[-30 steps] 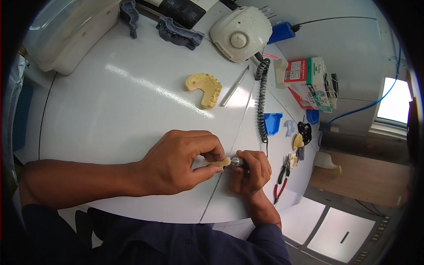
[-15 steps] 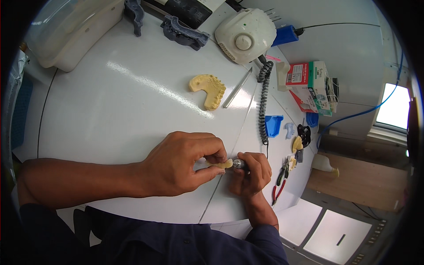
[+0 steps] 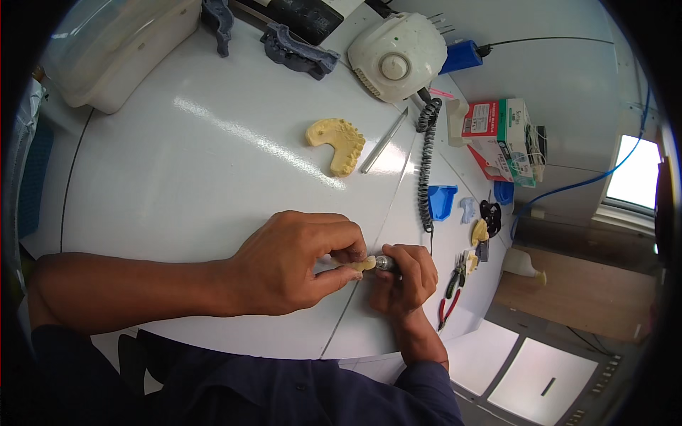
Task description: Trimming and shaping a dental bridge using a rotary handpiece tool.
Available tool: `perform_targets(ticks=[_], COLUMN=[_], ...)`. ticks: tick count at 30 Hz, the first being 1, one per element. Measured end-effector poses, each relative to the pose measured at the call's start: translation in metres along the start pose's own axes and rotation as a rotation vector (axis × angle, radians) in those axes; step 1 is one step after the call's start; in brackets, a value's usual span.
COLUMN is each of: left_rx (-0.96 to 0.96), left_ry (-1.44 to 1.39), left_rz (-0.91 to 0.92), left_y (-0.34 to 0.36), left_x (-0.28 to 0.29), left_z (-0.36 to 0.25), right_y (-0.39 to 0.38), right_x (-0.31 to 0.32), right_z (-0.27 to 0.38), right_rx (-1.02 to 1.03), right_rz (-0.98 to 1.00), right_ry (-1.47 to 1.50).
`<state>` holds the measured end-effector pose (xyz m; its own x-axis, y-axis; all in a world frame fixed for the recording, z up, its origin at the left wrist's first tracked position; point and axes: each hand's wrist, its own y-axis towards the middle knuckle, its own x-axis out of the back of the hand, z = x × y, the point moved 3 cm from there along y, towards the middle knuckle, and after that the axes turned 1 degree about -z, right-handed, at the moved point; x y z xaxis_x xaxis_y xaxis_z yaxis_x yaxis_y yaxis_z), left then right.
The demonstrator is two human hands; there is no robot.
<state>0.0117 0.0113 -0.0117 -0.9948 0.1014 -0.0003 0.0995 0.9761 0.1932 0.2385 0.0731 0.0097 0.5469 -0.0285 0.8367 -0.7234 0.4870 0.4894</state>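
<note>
My left hand [image 3: 295, 264] pinches a small cream-yellow piece shaped like a short row of teeth [image 3: 366, 264] between thumb and fingers. Part of it is hidden by the fingertips. Closed round a metal-nosed rotary handpiece [image 3: 385, 263], my right hand [image 3: 412, 275] keeps the tool's tip end against or very close to the piece; exact contact cannot be made out. Both hands are together over the near part of the white table. Beyond them lies a yellow plaster dental model [image 3: 347, 148], with a slim silver hand instrument [image 3: 385, 142] to its right.
A white control unit with a dial [image 3: 394, 67] stands at the back, near a coiled black cord [image 3: 426, 145]. Grey impression pieces [image 3: 298, 53] and a clear plastic box [image 3: 121, 64] lie far left. Rightward are a blue tray [image 3: 442, 202], red-handled pliers [image 3: 449, 305] and cartons [image 3: 497, 135].
Both hands hold nearly the same pose, piece and handpiece still together. The far table items appear shifted very slightly rightward in the picture.
</note>
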Motion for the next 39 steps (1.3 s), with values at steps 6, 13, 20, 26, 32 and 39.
perform_targets(ticks=[6, 13, 20, 26, 32, 39], left_rx=[0.017, 0.018, 0.022, 0.013, 0.004, -0.009], left_ry=[-0.015, -0.021, -0.008, -0.005, -0.005, 0.009], left_rz=[0.009, 0.017, 0.021, 0.003, 0.002, 0.012], left_y=[0.0007, 0.0011, 0.0012, 0.0001, -0.0004, -0.0007], left_x=[0.0004, -0.0002, -0.0001, 0.0003, -0.0002, 0.0003], left_z=[0.0016, 0.0017, 0.0009, 0.0017, 0.0027, 0.0023], right_y=[0.0003, 0.0004, 0.0002, 0.0012, 0.0025, 0.0022], right_x=[0.0002, -0.0001, -0.0001, -0.0001, 0.0007, 0.0007], right_z=[0.0000, 0.0008, 0.0001, -0.0002, -0.0001, -0.0009], right_rx=[-0.003, 0.003, -0.005, -0.018, -0.008, -0.003], right_rz=[0.011, 0.006, 0.011, 0.012, 0.016, 0.018], right_ry=[-0.007, -0.007, -0.001, 0.010, 0.018, 0.020])
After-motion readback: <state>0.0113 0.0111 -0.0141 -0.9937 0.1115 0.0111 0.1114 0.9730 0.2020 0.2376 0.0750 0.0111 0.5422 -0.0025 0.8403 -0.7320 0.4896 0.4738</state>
